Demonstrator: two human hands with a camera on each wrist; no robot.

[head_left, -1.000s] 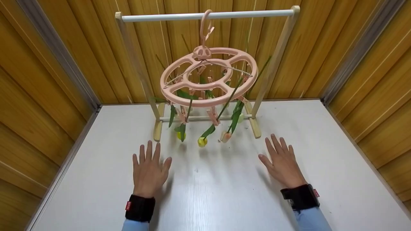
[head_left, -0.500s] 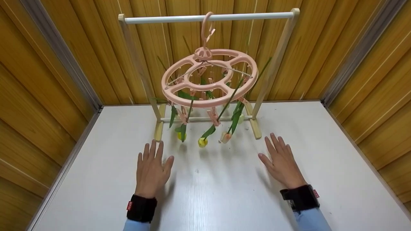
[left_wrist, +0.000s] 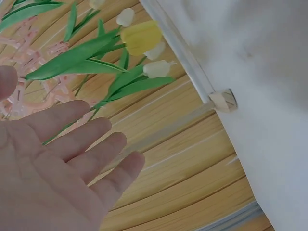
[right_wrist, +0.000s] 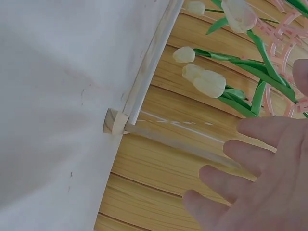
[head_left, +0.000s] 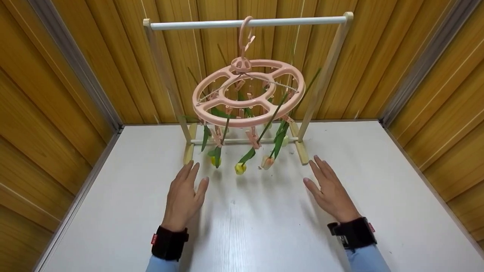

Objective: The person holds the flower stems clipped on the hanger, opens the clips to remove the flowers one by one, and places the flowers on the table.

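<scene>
A round pink clip hanger (head_left: 245,121) hangs by its hook from the white bar (head_left: 196,25) of a wooden-legged rack. Several tulips are clipped to it head down, among them a yellow tulip (head_left: 240,168) and a pale pink tulip (head_left: 267,162) at the front. White tulips (right_wrist: 210,83) show in both wrist views. My left hand (head_left: 184,200) is over the table, left of the flowers, fingers straight and thumb apart, touching none of them. On the other side my right hand (head_left: 332,192) is held likewise, fingertips near the rack's right foot (head_left: 301,151).
The rack's left foot (head_left: 188,151) lies just beyond my left fingertips. Wood-patterned walls (head_left: 41,94) close in the white table (head_left: 242,226) at the back and both sides.
My left hand has shifted a little to the right and turned, its palm now more inward. The right hand has turned slightly inward, staying nearly in place. The hanger keeps its place.
</scene>
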